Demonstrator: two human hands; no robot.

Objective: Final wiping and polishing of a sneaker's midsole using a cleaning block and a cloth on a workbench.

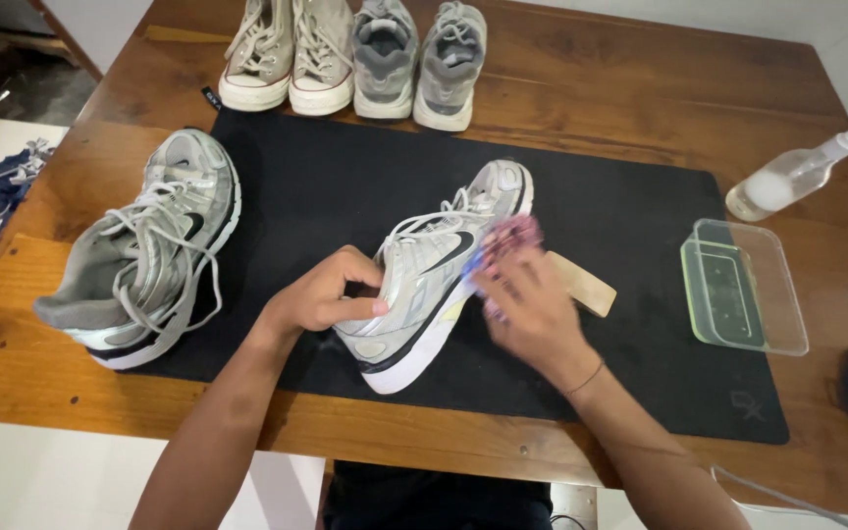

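Sneaker [434, 285] between hands, perhaps cloth-wiped

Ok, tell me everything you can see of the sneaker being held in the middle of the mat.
The sneaker is silver-white with a dark swoosh-shaped side mark, white laces tied loosely, a thick white sole and a dark strip near the heel. It looks like mesh and synthetic leather. It lies tilted on the black mat, toe pointing away, heel toward the person. The left hand grips its collar and heel side; the right hand presses a blurred pinkish brush or cloth against its side.
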